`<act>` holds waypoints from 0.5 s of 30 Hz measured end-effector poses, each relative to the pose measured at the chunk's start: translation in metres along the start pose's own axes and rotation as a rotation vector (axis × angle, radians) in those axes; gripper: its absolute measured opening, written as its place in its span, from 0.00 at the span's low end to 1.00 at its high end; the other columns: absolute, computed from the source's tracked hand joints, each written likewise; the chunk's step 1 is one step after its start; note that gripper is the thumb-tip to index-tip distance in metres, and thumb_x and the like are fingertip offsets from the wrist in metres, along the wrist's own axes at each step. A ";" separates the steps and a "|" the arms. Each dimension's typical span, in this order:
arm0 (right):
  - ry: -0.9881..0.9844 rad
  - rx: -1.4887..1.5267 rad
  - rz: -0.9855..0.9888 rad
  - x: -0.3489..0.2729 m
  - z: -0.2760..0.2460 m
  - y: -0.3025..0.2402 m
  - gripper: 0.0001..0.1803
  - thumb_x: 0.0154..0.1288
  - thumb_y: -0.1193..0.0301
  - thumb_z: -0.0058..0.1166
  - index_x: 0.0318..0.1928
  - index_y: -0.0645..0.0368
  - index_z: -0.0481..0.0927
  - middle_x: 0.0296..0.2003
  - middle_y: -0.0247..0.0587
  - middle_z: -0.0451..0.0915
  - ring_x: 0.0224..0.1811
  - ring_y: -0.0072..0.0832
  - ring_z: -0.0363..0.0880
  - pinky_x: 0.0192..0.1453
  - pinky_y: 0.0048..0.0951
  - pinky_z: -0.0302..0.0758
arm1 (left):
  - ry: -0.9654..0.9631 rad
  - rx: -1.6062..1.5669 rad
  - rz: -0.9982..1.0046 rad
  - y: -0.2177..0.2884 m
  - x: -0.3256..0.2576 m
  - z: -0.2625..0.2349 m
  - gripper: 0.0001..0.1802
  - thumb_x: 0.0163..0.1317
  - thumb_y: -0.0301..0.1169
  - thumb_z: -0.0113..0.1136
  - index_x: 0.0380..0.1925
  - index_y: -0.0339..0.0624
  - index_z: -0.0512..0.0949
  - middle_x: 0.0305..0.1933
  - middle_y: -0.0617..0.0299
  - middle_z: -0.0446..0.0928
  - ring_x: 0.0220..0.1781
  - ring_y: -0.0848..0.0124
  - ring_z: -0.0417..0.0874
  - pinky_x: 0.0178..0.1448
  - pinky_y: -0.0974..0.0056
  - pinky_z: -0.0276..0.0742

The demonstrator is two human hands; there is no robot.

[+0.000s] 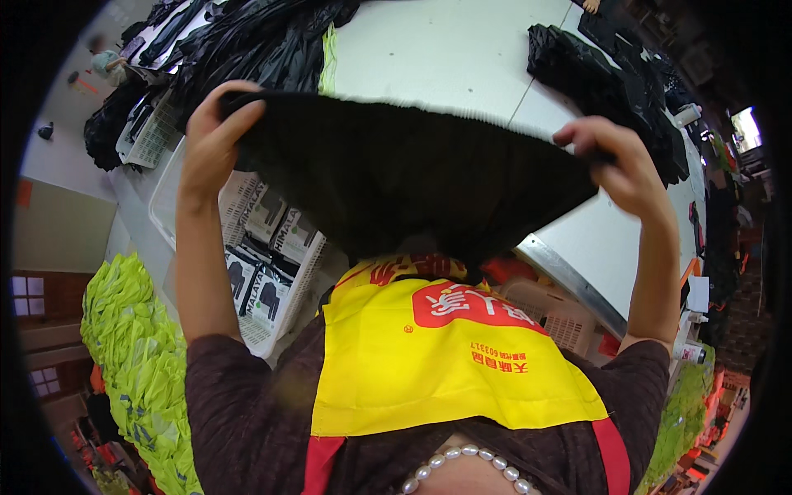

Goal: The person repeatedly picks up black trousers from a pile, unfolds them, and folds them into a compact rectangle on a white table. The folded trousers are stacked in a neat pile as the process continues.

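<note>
I hold a black ribbed knit garment (pixel 404 177) stretched out in front of me above a white table (pixel 445 58). My left hand (pixel 213 136) grips its upper left corner. My right hand (pixel 615 161) pinches the upper right corner. The cloth hangs down between both raised arms and hides part of my yellow and red apron (pixel 429 355).
Piles of black garments in plastic (pixel 256 41) lie at the table's far left, another black pile (pixel 610 82) at the right. A white crate (pixel 264 272) with packaged items stands at my left. Lime-green bags (pixel 136 363) are heaped lower left. A beige basket (pixel 553 313) sits under the table edge.
</note>
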State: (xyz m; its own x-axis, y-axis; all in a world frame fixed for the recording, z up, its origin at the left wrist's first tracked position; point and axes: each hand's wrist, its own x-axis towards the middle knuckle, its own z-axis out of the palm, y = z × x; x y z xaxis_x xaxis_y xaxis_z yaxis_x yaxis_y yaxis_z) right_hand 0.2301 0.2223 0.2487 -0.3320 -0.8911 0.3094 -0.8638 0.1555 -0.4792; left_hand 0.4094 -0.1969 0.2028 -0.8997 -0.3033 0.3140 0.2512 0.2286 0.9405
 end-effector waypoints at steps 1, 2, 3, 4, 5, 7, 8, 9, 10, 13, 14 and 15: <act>-0.242 0.118 -0.053 0.000 -0.016 -0.032 0.11 0.42 0.84 0.43 0.30 0.64 0.72 0.41 0.50 0.79 0.38 0.38 0.78 0.42 0.26 0.73 | 0.118 -0.076 0.185 0.010 -0.019 -0.003 0.13 0.56 0.32 0.62 0.38 0.37 0.74 0.37 0.61 0.74 0.34 0.75 0.74 0.40 0.69 0.71; -0.413 0.221 -0.277 0.006 -0.015 -0.059 0.05 0.49 0.80 0.46 0.29 0.63 0.73 0.41 0.55 0.78 0.41 0.42 0.78 0.42 0.28 0.75 | 0.234 -0.159 0.379 0.015 -0.030 -0.007 0.15 0.56 0.36 0.64 0.36 0.37 0.73 0.37 0.60 0.71 0.31 0.73 0.72 0.36 0.66 0.70; -0.602 0.345 -0.428 0.010 -0.018 -0.087 0.03 0.55 0.75 0.50 0.28 0.62 0.75 0.41 0.60 0.77 0.45 0.46 0.78 0.41 0.31 0.78 | -0.202 -0.406 0.633 0.011 -0.005 -0.021 0.20 0.54 0.43 0.65 0.34 0.38 0.72 0.36 0.60 0.68 0.28 0.72 0.68 0.34 0.66 0.65; -0.625 0.622 -0.600 0.020 -0.005 -0.086 0.07 0.59 0.72 0.50 0.26 0.61 0.75 0.41 0.63 0.76 0.45 0.48 0.78 0.41 0.33 0.78 | -0.603 -0.573 0.851 0.034 -0.007 -0.036 0.25 0.51 0.49 0.67 0.32 0.39 0.70 0.35 0.60 0.64 0.26 0.71 0.65 0.31 0.65 0.60; -0.685 0.889 -0.777 0.030 0.007 -0.084 0.11 0.62 0.69 0.50 0.25 0.60 0.75 0.41 0.66 0.75 0.46 0.49 0.78 0.41 0.35 0.79 | -0.580 -0.542 0.916 0.052 -0.012 -0.037 0.33 0.42 0.59 0.69 0.29 0.41 0.68 0.32 0.62 0.59 0.25 0.71 0.59 0.28 0.65 0.52; -0.501 0.670 -0.771 0.072 -0.003 -0.087 0.06 0.57 0.72 0.50 0.26 0.61 0.76 0.43 0.61 0.75 0.42 0.44 0.78 0.42 0.33 0.77 | -0.279 -0.410 0.831 0.057 -0.010 -0.009 0.35 0.43 0.60 0.66 0.33 0.40 0.66 0.34 0.61 0.60 0.28 0.71 0.61 0.31 0.65 0.54; -0.408 0.547 -0.744 0.089 -0.011 -0.087 0.04 0.55 0.74 0.50 0.27 0.61 0.76 0.44 0.59 0.75 0.41 0.41 0.79 0.42 0.33 0.77 | -0.175 -0.368 0.753 0.053 0.001 0.012 0.37 0.44 0.61 0.64 0.35 0.40 0.66 0.35 0.61 0.60 0.30 0.71 0.61 0.32 0.66 0.55; -0.201 0.251 -0.702 0.092 -0.015 -0.072 0.04 0.53 0.79 0.49 0.31 0.61 0.76 0.46 0.55 0.74 0.45 0.39 0.77 0.45 0.32 0.75 | -0.175 -0.426 0.684 0.028 0.038 0.052 0.38 0.44 0.62 0.63 0.37 0.39 0.65 0.35 0.61 0.61 0.31 0.71 0.62 0.33 0.66 0.57; 0.003 0.012 -0.764 0.114 -0.013 -0.069 0.10 0.51 0.83 0.47 0.35 0.61 0.75 0.49 0.52 0.73 0.49 0.36 0.75 0.49 0.31 0.72 | -0.115 -0.348 0.602 0.039 0.039 0.061 0.39 0.45 0.63 0.61 0.39 0.39 0.64 0.36 0.61 0.61 0.32 0.71 0.62 0.35 0.66 0.58; 0.313 -0.072 -0.760 0.156 0.001 -0.057 0.32 0.48 0.90 0.42 0.58 0.62 0.64 0.52 0.43 0.70 0.57 0.35 0.69 0.59 0.29 0.68 | -0.089 -0.344 0.458 0.017 0.080 0.108 0.43 0.47 0.65 0.56 0.45 0.37 0.61 0.39 0.60 0.62 0.37 0.70 0.64 0.38 0.66 0.61; 0.324 0.052 -0.727 0.162 0.009 -0.051 0.36 0.45 0.90 0.42 0.60 0.62 0.62 0.54 0.43 0.68 0.60 0.36 0.66 0.61 0.30 0.65 | -0.079 -0.338 0.435 0.015 0.090 0.117 0.44 0.48 0.66 0.55 0.47 0.37 0.60 0.39 0.60 0.63 0.38 0.70 0.64 0.40 0.66 0.62; 0.338 0.171 -0.691 0.165 0.015 -0.045 0.39 0.43 0.91 0.42 0.62 0.61 0.60 0.56 0.44 0.67 0.62 0.36 0.63 0.63 0.31 0.63 | -0.077 -0.342 0.415 0.012 0.101 0.128 0.45 0.48 0.67 0.53 0.49 0.36 0.59 0.40 0.60 0.63 0.39 0.70 0.65 0.41 0.66 0.63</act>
State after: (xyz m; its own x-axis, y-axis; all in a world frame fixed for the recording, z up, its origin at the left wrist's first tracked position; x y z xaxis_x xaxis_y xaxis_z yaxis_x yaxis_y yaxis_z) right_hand 0.2192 0.0618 0.3093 0.1379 -0.5801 0.8028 -0.8552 -0.4786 -0.1990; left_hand 0.2755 -0.1062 0.2298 -0.7203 -0.1798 0.6699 0.6815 -0.0035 0.7318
